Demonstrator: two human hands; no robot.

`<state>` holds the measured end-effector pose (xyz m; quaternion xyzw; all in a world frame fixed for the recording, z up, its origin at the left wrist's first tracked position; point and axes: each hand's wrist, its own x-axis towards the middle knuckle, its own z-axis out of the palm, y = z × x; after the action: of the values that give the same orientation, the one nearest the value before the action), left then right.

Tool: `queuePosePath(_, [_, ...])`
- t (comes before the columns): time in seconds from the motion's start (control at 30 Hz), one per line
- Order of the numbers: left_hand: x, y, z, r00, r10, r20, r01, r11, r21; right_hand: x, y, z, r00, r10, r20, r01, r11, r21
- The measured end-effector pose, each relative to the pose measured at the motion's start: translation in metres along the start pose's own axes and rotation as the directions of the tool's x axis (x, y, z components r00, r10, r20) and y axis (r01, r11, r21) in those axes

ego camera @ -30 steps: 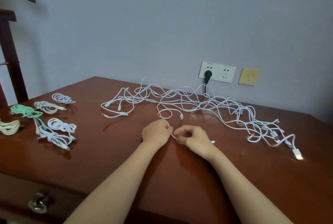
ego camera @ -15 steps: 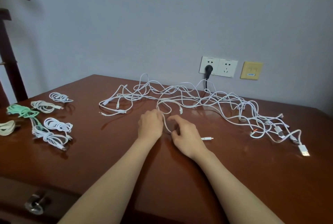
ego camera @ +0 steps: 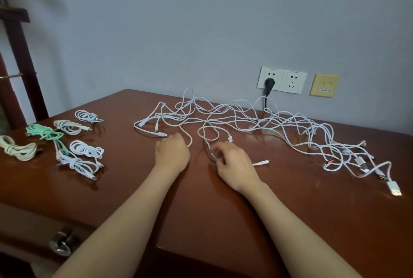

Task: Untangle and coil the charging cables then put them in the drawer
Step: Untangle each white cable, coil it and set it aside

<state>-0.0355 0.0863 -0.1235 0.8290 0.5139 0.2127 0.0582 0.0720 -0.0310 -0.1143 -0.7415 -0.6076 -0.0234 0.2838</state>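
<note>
A tangle of white charging cables [ego camera: 257,119] sprawls across the back of the brown wooden desk [ego camera: 223,210], from the middle to the right edge. My left hand [ego camera: 172,154] is curled into a fist near a cable loop, gripping a white strand. My right hand [ego camera: 232,163] pinches a white cable that loops in front of it; its plug end [ego camera: 261,162] lies just to the right. Several coiled cables lie at the left: white ones [ego camera: 86,151], a green one [ego camera: 44,133] and a cream one [ego camera: 19,149].
A drawer with a metal handle [ego camera: 61,244] sits below the desk's front left edge. Wall sockets [ego camera: 281,79] with a black plug [ego camera: 269,83] and a yellow plate [ego camera: 324,85] are behind the tangle. A dark wooden stand [ego camera: 20,54] rises at far left.
My hands have separated: the left slid left along the desk, the right stayed by the cable loop. The view has shifted slightly.
</note>
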Motion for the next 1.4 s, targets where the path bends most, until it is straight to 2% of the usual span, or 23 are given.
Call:
queuePosePath(0.1, [-0.007, 0.009, 0.000, 0.977, 0.189, 0.101, -0.189, 0.982, -0.007, -0.001, -0.001, 0.001, 0.998, -0.021, -0.058, 0.024, 0.999, 0.038])
queuePosePath(0.2, [-0.015, 0.019, -0.001, 0.936, 0.305, 0.175, -0.303, 0.952, -0.036, -0.002, -0.002, 0.001, 0.989, -0.008, -0.147, 0.029, 0.989, 0.142])
queuePosePath(0.27, [-0.019, 0.023, -0.002, 0.890, 0.420, 0.177, -0.395, 0.905, -0.161, -0.001, -0.002, 0.000, 0.984, -0.011, -0.177, 0.047, 0.979, 0.201])
queuePosePath(0.3, [-0.021, 0.024, -0.002, 0.870, 0.465, 0.164, -0.408, 0.866, -0.289, 0.000, -0.002, -0.001, 0.984, -0.021, -0.174, 0.059, 0.975, 0.212])
queuePosePath(0.37, [-0.025, 0.031, -0.005, 0.861, 0.488, 0.142, -0.347, 0.769, -0.537, 0.001, -0.003, -0.007, 0.989, -0.033, -0.147, 0.066, 0.972, 0.224])
queuePosePath(0.4, [-0.025, 0.035, -0.008, 0.867, 0.483, 0.124, -0.318, 0.727, -0.608, 0.002, -0.002, -0.012, 0.991, -0.019, -0.130, 0.050, 0.968, 0.245])
queuePosePath(0.5, [-0.018, 0.050, -0.014, 0.886, 0.459, 0.064, -0.262, 0.609, -0.749, 0.007, 0.000, -0.036, 0.994, 0.034, -0.107, 0.006, 0.936, 0.351])
queuePosePath(0.57, [-0.015, 0.065, -0.019, 0.901, 0.430, 0.054, -0.195, 0.514, -0.836, 0.010, 0.006, -0.051, 0.992, 0.031, -0.122, 0.011, 0.945, 0.327])
queuePosePath(0.63, [-0.011, 0.079, -0.027, 0.936, 0.346, 0.072, -0.058, 0.352, -0.934, 0.012, 0.018, -0.061, 0.992, 0.035, -0.118, -0.005, 0.970, 0.244])
queuePosePath(0.67, [-0.009, 0.084, -0.032, 0.952, 0.293, 0.089, 0.017, 0.238, -0.971, 0.011, 0.026, -0.065, 0.994, 0.047, -0.100, -0.026, 0.980, 0.195])
queuePosePath(0.73, [-0.001, 0.090, -0.035, 0.965, 0.224, 0.136, 0.136, 0.016, -0.991, 0.004, 0.048, -0.065, 0.995, 0.084, -0.057, -0.078, 0.992, 0.098])
queuePosePath(0.77, [0.001, 0.093, -0.033, 0.963, 0.213, 0.167, 0.180, -0.041, -0.983, -0.002, 0.058, -0.064, 0.991, 0.122, -0.052, -0.118, 0.989, 0.089])
queuePosePath(0.83, [-0.001, 0.100, -0.028, 0.939, 0.237, 0.248, 0.262, -0.032, -0.964, -0.012, 0.074, -0.059, 0.973, 0.209, -0.097, -0.190, 0.966, 0.173])
queuePosePath(0.9, [-0.007, 0.113, -0.019, 0.898, 0.305, 0.317, 0.333, -0.001, -0.943, -0.014, 0.080, -0.056, 0.948, 0.261, -0.182, -0.200, 0.934, 0.295])
queuePosePath(1.03, [-0.014, 0.138, 0.000, 0.848, 0.369, 0.381, 0.441, -0.093, -0.893, -0.001, 0.072, -0.059, 0.923, 0.331, -0.196, -0.190, 0.835, 0.516])
queuePosePath(1.07, [-0.013, 0.140, 0.003, 0.844, 0.371, 0.387, 0.452, -0.104, -0.886, 0.000, 0.074, -0.058, 0.925, 0.330, -0.191, -0.179, 0.818, 0.546])
queuePosePath(1.13, [-0.009, 0.140, 0.008, 0.843, 0.363, 0.398, 0.447, -0.058, -0.893, -0.002, 0.082, -0.052, 0.934, 0.309, -0.178, -0.180, 0.840, 0.513])
queuePosePath(1.2, [-0.003, 0.135, 0.011, 0.861, 0.309, 0.404, 0.423, 0.006, -0.906, -0.003, 0.088, -0.050, 0.942, 0.263, -0.209, -0.163, 0.901, 0.401])
queuePosePath(1.27, [0.004, 0.131, 0.016, 0.897, 0.190, 0.399, 0.401, 0.032, -0.916, -0.002, 0.090, -0.051, 0.937, 0.254, -0.241, -0.133, 0.895, 0.425])
queuePosePath(1.33, [0.010, 0.127, 0.020, 0.926, 0.024, 0.376, 0.373, 0.068, -0.925, -0.003, 0.089, -0.054, 0.958, 0.246, -0.150, -0.154, 0.877, 0.455])
queuePosePath(1.37, [0.013, 0.124, 0.021, 0.934, -0.068, 0.351, 0.357, 0.099, -0.929, -0.004, 0.090, -0.056, 0.971, 0.234, -0.057, -0.193, 0.897, 0.397])
queuePosePath(1.4, [0.015, 0.121, 0.022, 0.935, -0.157, 0.317, 0.339, 0.134, -0.931, -0.005, 0.093, -0.057, 0.974, 0.222, 0.039, -0.225, 0.937, 0.268])
